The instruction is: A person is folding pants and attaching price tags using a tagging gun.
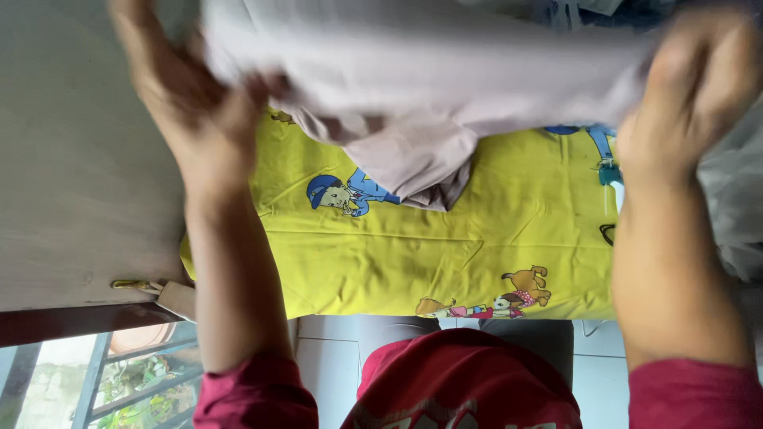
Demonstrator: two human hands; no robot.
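Note:
My left hand [187,103] grips the left edge of a pale lilac-grey garment [429,71]. My right hand [691,87] grips its right edge. The cloth is stretched between both hands and held above a yellow sheet [445,246] printed with cartoon children and dogs. A loose part of the garment hangs down in the middle and touches the sheet. Both forearms come up from dark red sleeves [254,393].
A grey-beige wall [71,159] runs along the left. A window with metal bars [119,373] and greenery outside sits at the lower left. White plastic or cloth [735,206] lies at the right edge. Pale floor tiles [326,349] show below the sheet.

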